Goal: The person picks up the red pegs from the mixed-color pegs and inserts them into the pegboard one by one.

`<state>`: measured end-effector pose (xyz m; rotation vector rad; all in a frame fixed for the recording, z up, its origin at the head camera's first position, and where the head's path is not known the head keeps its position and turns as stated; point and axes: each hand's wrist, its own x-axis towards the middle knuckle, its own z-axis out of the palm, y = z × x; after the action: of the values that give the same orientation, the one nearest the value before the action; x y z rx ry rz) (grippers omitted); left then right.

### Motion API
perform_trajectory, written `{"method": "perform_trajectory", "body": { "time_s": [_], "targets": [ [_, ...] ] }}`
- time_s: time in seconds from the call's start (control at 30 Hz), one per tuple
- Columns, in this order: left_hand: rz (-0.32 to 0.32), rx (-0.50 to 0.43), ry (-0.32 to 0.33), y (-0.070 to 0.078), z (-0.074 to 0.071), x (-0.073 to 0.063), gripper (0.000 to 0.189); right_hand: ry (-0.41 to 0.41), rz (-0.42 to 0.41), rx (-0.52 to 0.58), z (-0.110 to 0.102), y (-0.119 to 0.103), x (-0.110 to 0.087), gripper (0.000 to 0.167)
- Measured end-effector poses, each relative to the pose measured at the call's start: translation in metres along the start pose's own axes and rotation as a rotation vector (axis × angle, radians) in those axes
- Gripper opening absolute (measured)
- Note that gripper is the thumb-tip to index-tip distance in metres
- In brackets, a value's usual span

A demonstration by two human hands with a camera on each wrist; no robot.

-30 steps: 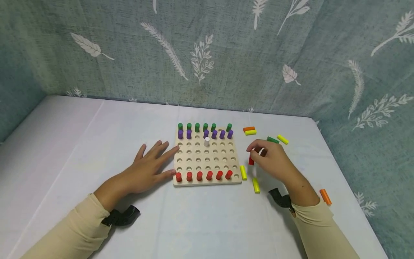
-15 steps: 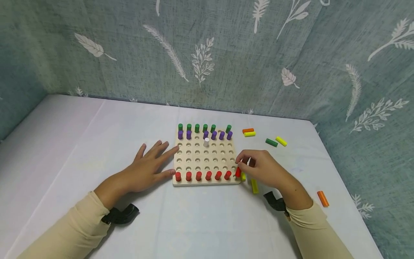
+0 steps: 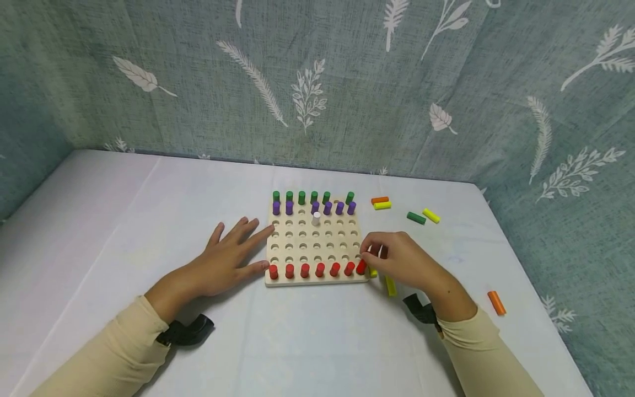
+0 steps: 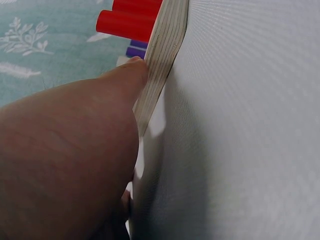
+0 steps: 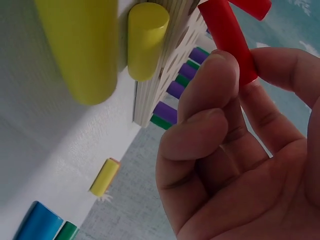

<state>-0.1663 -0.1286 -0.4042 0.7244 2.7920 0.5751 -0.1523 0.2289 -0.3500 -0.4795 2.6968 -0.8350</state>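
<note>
A pale wooden pegboard [image 3: 302,240] lies on the white table. My right hand [image 3: 399,253] pinches a red peg [image 5: 227,37] between thumb and fingers, its lower end at the front right corner hole. That peg stands a little tilted beside a front row of several red pegs [image 3: 319,269]. My left hand [image 3: 225,262] lies with fingers spread, thumb tip and index fingertip at the board's left edge. Green pegs [image 3: 301,197] fill most of the back row, with purple pegs [image 3: 328,208] before them. A single white peg [image 3: 316,219] stands in front of the purple ones.
Two yellow pegs [image 3: 391,286] lie by the board's right side, partly under my right hand. Beyond them are an orange peg [image 3: 380,199] beside a yellow one, a green peg [image 3: 416,218] and another yellow one. Another orange peg [image 3: 496,303] lies far right. Patterned cloth [image 3: 307,110] hangs behind.
My right hand has carried the red peg left from beside the board to the front right corner hole, where the peg now sits lower. The left hand has stayed in place.
</note>
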Motion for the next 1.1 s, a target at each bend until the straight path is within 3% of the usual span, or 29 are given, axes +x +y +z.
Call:
{"method": "perform_trajectory", "body": {
  "time_s": [0.3, 0.8, 1.1],
  "targets": [
    [0.001, 0.002, -0.009, -0.0008, 0.0030, 0.0030, 0.077, -0.014, 0.021, -0.015, 0.0009, 0.0042, -0.0008, 0.004],
    [-0.006, 0.004, 0.005, -0.0001, -0.0025, -0.0039, 0.077, -0.031, -0.009, -0.027, 0.0008, -0.0021, 0.0027, 0.005],
    [-0.009, 0.011, -0.004, -0.0011, 0.0011, 0.0002, 0.077, -0.035, -0.018, -0.035, 0.0027, 0.0024, 0.0004, 0.006]
  ]
}}
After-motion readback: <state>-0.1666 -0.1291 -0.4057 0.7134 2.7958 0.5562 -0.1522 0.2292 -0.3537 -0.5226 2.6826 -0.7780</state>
